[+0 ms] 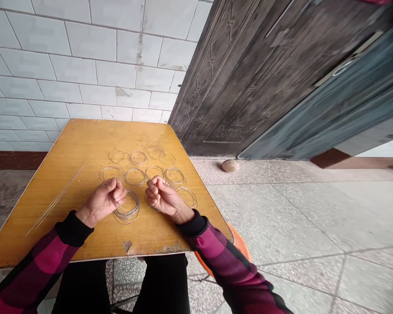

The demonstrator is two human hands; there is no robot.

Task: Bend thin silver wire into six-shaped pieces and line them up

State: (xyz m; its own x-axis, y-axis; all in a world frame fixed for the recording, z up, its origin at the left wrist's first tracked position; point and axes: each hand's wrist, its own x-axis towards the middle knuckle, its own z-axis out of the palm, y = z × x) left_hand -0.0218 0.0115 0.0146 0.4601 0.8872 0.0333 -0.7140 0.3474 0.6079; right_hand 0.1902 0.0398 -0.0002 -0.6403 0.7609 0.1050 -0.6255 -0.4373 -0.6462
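Note:
My left hand (102,199) is raised over the table with its fingers curled into a pinch. Opposite it, my right hand (165,197) is closed the same way, thumb pressed to the fingers. Whatever either pinch holds is too thin or hidden to make out. Between and below them lies a thick stack of wire rings (127,214), partly behind my left fingers. Beyond the hands, several thin wire rings (135,177) are laid out in rough rows. One wire ring (189,197) lies partly behind my right hand.
The worn yellow wooden table (94,139) has chipped patches at its front edge. Several straight wires (57,198) lie on its left side. An orange stool (240,244) stands under the right edge. A round stone-like object (230,165) sits on the floor by the dark door (229,87).

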